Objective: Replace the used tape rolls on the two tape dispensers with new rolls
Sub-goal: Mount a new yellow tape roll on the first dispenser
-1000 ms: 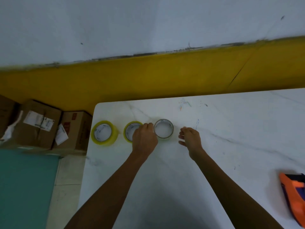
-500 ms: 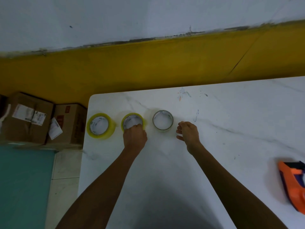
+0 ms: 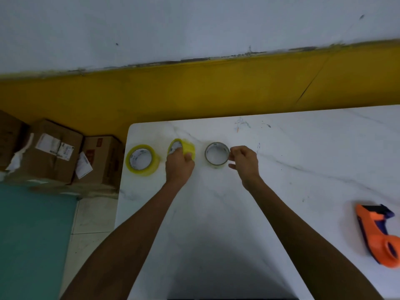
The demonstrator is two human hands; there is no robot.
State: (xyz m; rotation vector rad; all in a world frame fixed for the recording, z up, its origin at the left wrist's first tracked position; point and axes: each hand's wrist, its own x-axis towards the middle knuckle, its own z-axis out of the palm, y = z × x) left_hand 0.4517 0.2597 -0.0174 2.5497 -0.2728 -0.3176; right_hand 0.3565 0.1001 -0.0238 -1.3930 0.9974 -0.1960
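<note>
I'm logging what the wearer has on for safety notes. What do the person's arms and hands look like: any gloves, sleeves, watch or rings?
Both forearms are bare up to the frame's lower edge, so no sleeves show. The left hand and the right hand wear no gloves. No watch, bracelet or wristband shows on either wrist, and no rings are visible, though the picture is somewhat blurred at the fingers.

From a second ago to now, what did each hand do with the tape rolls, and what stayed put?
The left hand shifted from beside the nearly empty roll onto the middle yellow roll, gripped it and tipped it up. The right hand moved left to pinch the nearly empty roll's rim. The far-left yellow roll and the orange dispenser stayed where they were.
</note>
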